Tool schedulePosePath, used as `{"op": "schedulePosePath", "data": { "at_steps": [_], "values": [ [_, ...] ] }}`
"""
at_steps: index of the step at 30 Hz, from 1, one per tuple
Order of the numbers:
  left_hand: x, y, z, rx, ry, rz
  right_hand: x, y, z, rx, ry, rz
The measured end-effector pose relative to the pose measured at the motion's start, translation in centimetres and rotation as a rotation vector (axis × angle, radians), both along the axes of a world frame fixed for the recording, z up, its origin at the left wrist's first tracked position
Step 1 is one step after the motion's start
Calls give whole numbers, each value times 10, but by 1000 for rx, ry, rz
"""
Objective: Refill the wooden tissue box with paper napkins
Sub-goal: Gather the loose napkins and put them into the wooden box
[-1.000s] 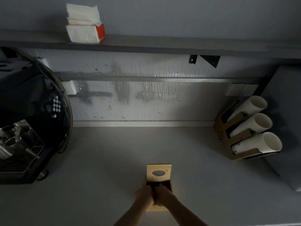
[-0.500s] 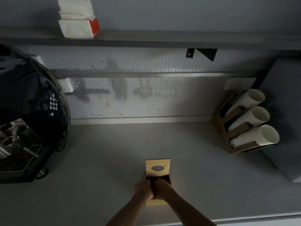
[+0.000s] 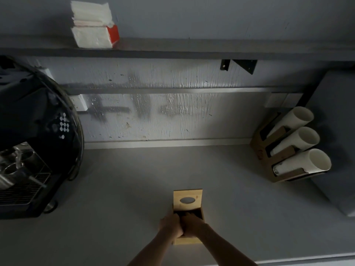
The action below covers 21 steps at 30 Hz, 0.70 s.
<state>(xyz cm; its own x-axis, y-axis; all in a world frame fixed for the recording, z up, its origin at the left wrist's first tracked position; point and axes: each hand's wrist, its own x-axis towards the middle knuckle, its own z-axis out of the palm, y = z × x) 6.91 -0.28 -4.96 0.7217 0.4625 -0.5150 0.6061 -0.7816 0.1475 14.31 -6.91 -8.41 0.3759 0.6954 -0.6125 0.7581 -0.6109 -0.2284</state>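
Head view. The wooden tissue box [image 3: 187, 241] lies on the grey counter [image 3: 124, 189] directly before the person, its long axis running from the body toward the wall. Its sliding lid [image 3: 187, 200], pierced by an oval slot, is pushed to the far end, exposing a dark opening at the near half. The left hand [image 3: 170, 226] sits at the box's left wall with fingers curled, apparently gripping the rim. The right hand [image 3: 192, 224] reaches its fingers [image 3: 189, 215] into the opening; in this dim light it cannot be told whether they hold anything. The paper napkins [image 3: 92, 29], a white stack in a torn red-ended pack, rest on the shelf [image 3: 192, 50] above, well apart and up-left of both hands; the left hand is the nearer.
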Motion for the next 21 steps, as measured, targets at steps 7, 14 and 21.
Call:
{"op": "schedulePosePath", "data": {
  "at_steps": [7,14,21],
  "values": [
    [-1,0,-3,5,-9,-2,-9,-8,19,96,-52,-80],
    [0,1,0,4,-12,-6,-11,-10,29,78,-118,0],
    [0,3,0,-16,1,-28,-16,-12,38,12,-161,-83]
  ]
}}
